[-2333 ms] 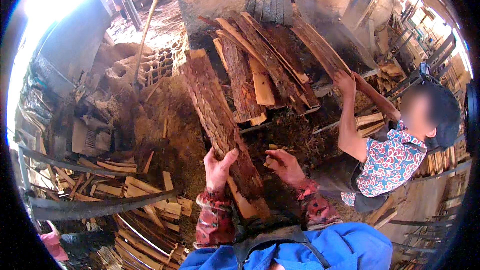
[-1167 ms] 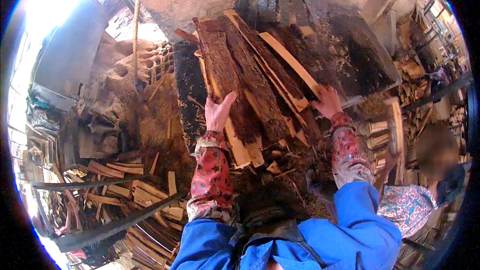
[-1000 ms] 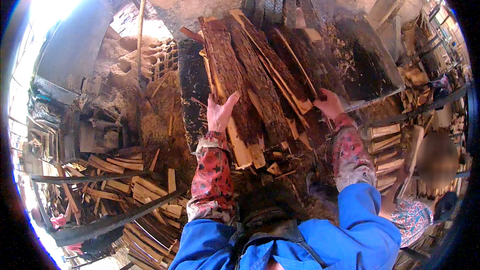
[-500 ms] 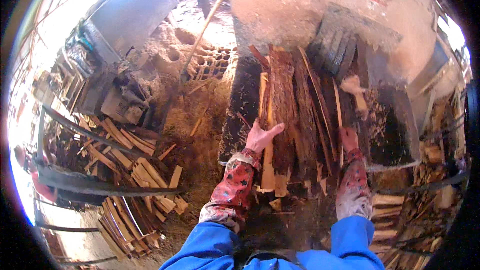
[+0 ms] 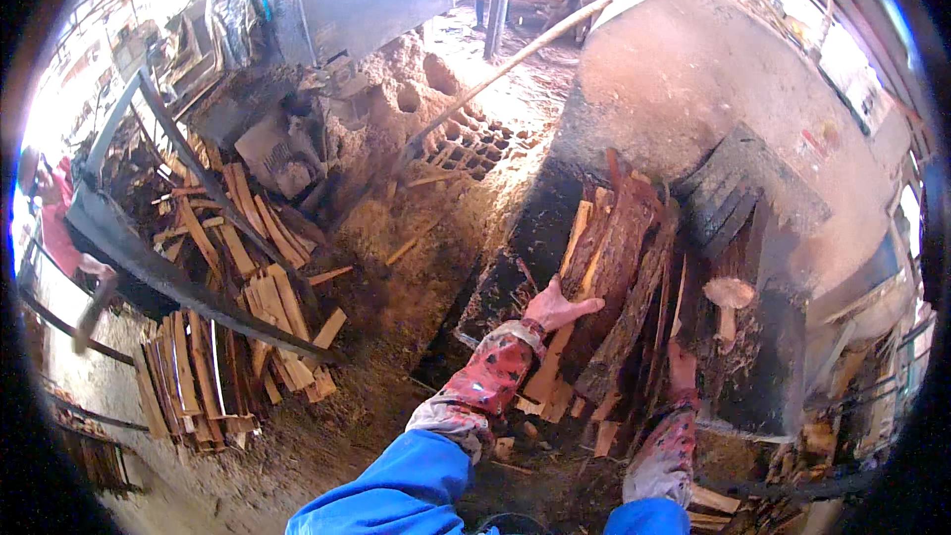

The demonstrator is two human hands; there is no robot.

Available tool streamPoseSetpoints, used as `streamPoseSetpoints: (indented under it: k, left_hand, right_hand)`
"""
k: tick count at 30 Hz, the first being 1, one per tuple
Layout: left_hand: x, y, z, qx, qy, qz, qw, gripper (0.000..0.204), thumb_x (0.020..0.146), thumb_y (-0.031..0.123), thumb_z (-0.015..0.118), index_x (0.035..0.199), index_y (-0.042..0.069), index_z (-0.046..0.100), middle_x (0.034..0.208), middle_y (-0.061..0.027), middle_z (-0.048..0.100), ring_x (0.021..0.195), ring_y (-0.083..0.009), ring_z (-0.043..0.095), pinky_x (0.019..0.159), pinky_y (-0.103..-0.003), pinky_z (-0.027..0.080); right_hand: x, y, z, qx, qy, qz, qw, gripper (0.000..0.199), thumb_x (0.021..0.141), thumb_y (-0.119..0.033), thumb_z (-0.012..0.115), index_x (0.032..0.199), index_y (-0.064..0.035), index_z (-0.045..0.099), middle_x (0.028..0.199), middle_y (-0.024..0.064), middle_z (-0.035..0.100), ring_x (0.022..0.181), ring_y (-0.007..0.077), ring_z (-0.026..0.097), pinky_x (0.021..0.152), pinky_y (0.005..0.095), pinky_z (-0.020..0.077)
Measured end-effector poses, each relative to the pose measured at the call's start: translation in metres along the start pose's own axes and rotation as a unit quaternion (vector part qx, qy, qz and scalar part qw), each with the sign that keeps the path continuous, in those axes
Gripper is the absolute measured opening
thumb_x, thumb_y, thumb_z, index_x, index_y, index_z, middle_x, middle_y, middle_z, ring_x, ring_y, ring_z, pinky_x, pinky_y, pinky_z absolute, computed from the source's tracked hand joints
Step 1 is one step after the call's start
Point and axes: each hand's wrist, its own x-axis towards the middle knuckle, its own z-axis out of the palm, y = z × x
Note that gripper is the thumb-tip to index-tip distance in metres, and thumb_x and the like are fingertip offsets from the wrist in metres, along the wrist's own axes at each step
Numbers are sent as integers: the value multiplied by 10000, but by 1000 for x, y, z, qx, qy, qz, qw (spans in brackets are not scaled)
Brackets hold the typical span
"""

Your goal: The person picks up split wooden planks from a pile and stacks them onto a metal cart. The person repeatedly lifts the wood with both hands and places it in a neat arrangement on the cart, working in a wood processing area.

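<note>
A bundle of long bark-covered wood slabs [image 5: 619, 282] lies on a dark worktop, with thinner pale strips along its edges. My left hand [image 5: 563, 308] is against the bundle's left side, its thumb stretched across the top and its fingers down along the slabs. From the right, my right hand [image 5: 682, 369] presses on the near part of the bundle; its fingertips are partly hidden among the strips. Both forearms wear red patterned sleeve covers over blue sleeves. Right of the bundle stands a pale, round-topped wooden piece [image 5: 728, 295].
Split wood [image 5: 272, 307] is heaped at the left behind a curved dark metal bar [image 5: 218, 297]. A long pole [image 5: 515, 64] slants over a holed grate [image 5: 475, 144] amid sawdust. A large dusty panel [image 5: 693, 69] rises beyond the worktop. Another person's hand [image 5: 96, 267] shows far left.
The view has swung, so the worktop and slabs appear slanted and lower. Both hands stay on the bundle's sides, and the slabs look closer together. A person's arm shows more at the left.
</note>
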Motion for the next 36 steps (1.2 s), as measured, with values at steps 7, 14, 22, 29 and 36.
streamPoseSetpoints:
  k: [7,14,22,29,36]
  left_hand:
    - [-31,4,-19,65,-10,-7,998,1274,541,795,677,1400,-63,293,1249,-254,544,1164,-351,545,982,-378,429]
    - [-100,-39,-49,61,11,13,998,1224,567,717,737,1402,-65,300,1317,-245,502,1236,-334,492,1035,-365,386]
    - [-205,-68,-107,-44,41,-17,998,1062,633,435,851,1376,-108,321,1256,-201,549,1161,-251,531,1019,-341,393]
    - [-189,-102,-122,-165,-17,-59,984,1014,671,575,781,1330,-104,416,1237,-188,564,1097,-239,558,973,-359,417]
    - [-186,-115,-110,-453,-98,-181,867,689,819,549,651,1274,44,541,1169,-84,617,1010,-206,591,888,-358,471]
  right_hand:
    - [-50,-32,17,25,1,49,998,563,919,-453,559,613,9,456,554,13,334,565,132,310,517,378,274]
    - [-144,-42,36,127,-33,87,988,332,921,-296,612,1017,18,660,786,-25,585,691,81,476,595,285,399]
    - [-245,-115,87,428,-102,202,875,405,926,-295,588,1244,-49,532,1031,8,615,894,108,583,718,246,486]
    - [-242,-102,88,423,-132,256,859,430,887,-335,631,1198,-52,544,945,-21,596,820,95,569,694,236,469]
    - [-236,-78,103,424,-98,249,865,496,824,-394,721,1143,-59,541,902,-21,579,766,111,556,634,277,462]
